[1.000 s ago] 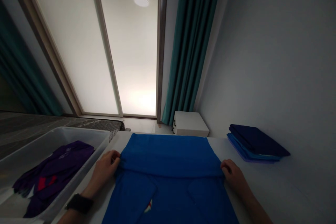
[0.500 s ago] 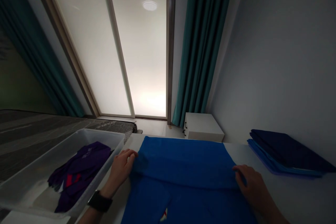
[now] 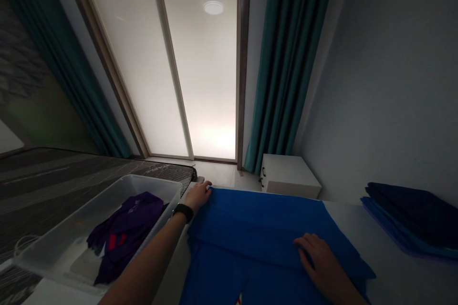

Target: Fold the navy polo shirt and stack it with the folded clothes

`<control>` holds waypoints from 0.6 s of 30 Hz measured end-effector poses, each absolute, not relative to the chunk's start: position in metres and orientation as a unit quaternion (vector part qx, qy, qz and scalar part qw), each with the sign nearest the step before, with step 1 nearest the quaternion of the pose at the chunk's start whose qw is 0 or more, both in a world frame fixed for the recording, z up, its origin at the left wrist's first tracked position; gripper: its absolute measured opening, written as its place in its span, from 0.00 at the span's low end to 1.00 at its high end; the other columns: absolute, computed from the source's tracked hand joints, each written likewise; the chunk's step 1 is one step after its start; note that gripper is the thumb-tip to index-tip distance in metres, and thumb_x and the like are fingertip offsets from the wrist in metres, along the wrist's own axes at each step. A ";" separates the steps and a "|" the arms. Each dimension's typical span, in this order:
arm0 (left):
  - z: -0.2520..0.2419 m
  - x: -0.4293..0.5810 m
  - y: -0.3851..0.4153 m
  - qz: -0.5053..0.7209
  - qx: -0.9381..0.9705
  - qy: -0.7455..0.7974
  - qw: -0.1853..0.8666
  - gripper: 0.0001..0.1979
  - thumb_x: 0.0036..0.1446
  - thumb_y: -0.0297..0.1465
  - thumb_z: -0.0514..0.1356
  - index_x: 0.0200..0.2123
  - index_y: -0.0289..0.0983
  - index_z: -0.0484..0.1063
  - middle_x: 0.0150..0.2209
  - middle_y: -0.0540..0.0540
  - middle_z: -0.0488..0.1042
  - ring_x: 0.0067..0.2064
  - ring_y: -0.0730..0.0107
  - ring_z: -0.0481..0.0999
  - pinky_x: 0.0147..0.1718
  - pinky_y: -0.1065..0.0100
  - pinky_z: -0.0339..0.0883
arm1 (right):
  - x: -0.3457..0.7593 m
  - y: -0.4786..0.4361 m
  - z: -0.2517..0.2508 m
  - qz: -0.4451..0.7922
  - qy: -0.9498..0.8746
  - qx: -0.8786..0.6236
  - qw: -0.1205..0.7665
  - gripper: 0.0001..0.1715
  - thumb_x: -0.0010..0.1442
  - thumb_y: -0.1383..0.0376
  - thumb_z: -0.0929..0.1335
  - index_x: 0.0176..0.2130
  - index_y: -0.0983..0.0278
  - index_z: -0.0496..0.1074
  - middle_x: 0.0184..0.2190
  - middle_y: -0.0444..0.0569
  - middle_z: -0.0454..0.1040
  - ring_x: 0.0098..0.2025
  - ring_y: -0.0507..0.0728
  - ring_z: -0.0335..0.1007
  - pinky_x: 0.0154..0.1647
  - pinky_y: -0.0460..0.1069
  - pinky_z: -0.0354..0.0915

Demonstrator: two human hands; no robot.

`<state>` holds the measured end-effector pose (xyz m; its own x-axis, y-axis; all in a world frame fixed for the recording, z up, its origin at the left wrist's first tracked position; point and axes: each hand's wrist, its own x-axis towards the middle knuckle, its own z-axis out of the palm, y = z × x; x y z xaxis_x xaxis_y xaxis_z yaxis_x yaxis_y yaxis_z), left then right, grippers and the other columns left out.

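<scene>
A blue shirt [image 3: 265, 219] lies spread on the white table, with a folded band of cloth across its far part. A small red and white print [image 3: 239, 300] shows at the bottom edge of the view. My left hand [image 3: 198, 196], with a dark watch on the wrist, has its fingers closed at the shirt's far left corner. On the right part of the cloth rests my right hand [image 3: 315, 252], fingers apart and slightly bent, with nothing in it. The shirt's near part runs out of view.
Left of the shirt stands a translucent plastic bin [image 3: 153, 182] holding purple clothing [image 3: 130, 219]. A stack of folded dark and blue clothes [image 3: 411, 214] lies on the table [image 3: 348, 214] at right. Beyond are a white cabinet [image 3: 289, 174] and a mattress [image 3: 89, 167].
My left hand has moved away from me to the shirt's far left corner. My right hand has left the right edge and moved inward onto the cloth. The view has turned slightly left.
</scene>
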<state>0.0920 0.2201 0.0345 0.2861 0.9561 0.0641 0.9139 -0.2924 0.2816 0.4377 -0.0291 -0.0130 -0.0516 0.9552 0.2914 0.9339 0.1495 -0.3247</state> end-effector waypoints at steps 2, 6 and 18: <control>0.034 0.092 0.224 0.101 0.798 0.586 0.097 0.14 0.61 0.34 0.54 0.47 0.42 0.74 0.42 0.44 0.76 0.46 0.58 0.75 0.43 0.64 0.64 | 0.437 -0.030 -0.016 0.019 -0.722 -0.656 0.219 0.15 0.65 0.62 0.59 0.42 0.59 0.73 0.38 0.50 0.74 0.41 0.59 0.71 0.44 0.56 0.67; 0.032 0.091 0.228 0.097 0.798 0.585 0.107 0.13 0.60 0.34 0.55 0.47 0.42 0.74 0.42 0.44 0.76 0.46 0.60 0.75 0.41 0.66 0.64 | 0.437 -0.031 -0.020 0.005 -0.718 -0.665 0.207 0.14 0.65 0.62 0.60 0.43 0.59 0.73 0.40 0.50 0.74 0.43 0.60 0.71 0.46 0.57 0.66; 0.012 0.086 0.222 0.224 0.782 0.562 0.154 0.07 0.61 0.30 0.52 0.38 0.38 0.69 0.33 0.48 0.73 0.37 0.65 0.74 0.35 0.69 0.62 | 0.390 0.038 0.031 0.066 -0.752 -0.632 0.175 0.17 0.65 0.68 0.57 0.45 0.58 0.72 0.44 0.50 0.73 0.47 0.60 0.68 0.51 0.57 0.62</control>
